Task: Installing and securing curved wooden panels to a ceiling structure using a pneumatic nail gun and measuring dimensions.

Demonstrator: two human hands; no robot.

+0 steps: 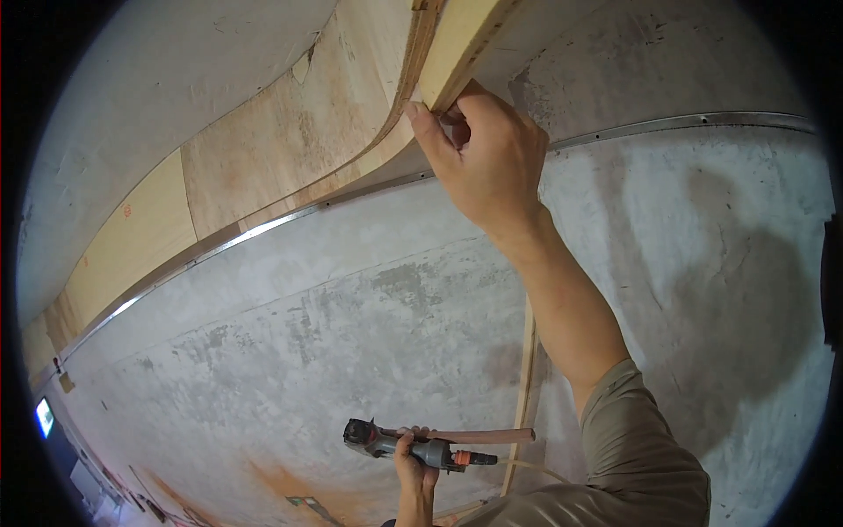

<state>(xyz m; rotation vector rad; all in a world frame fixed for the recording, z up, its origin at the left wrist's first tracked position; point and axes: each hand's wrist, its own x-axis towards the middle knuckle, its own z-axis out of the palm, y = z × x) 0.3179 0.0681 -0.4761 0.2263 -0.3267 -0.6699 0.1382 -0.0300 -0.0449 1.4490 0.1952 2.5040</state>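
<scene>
Strip: the pale wood strip (457,53) is set overhead, its near end beside the layered edge of the curved panel (299,132).
Right hand: the right hand (500,145) is raised, and the strip's end is pinched between thumb and fingers; how firmly cannot be told.
Left hand: the left hand (413,461) is closed around the tool (430,454), held low before the wall (351,351); whether a finger is on a trigger cannot be made out.
Fit: the step is judged to be the lining-up of the strip with the panel; the edges are best brought flush by feel, with light, even pressure.
Curve: the bend of the panel should be followed gradually, as a forced strip may spring back or split.
Fingers: the fingertips lie close to the joint, so they should be moved well aside before any fastening.
Tool: its head is pointed leftward, apart from the strip; a finger is best kept off any trigger.
Hose: slack should be left in the hose (536,468), so that reach is not hindered.
</scene>
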